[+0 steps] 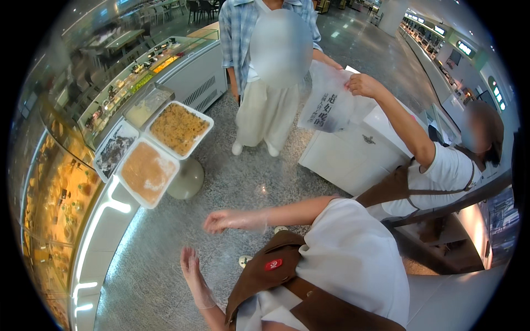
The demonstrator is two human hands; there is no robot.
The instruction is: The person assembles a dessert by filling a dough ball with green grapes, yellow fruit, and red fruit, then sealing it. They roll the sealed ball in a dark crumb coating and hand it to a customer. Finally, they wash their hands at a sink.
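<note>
My left hand [194, 276] is raised in a thin clear glove, its fingers stretched upward and holding nothing. Just above it, my right hand [231, 220] reaches leftward, also in a clear glove. Its fingers are loosely bent and a little blurred, with nothing visible in them. The two hands are close but apart, over the speckled floor. Nearest to them is a white tray of tan powdery food [144, 172]. Beyond it are a tray of yellow-brown crumbly food [179, 128], a tray of dark pieces dusted white [116, 149] and a clear-sided container of pale food [144, 109].
A lit display case [61, 204] curves along the left. A round pale pedestal [186, 179] stands beneath the trays. One person in a checked shirt [234, 38] faces us; a co-worker in a brown apron [386, 185] grips a translucent bag [331, 102] above a white counter [337, 157].
</note>
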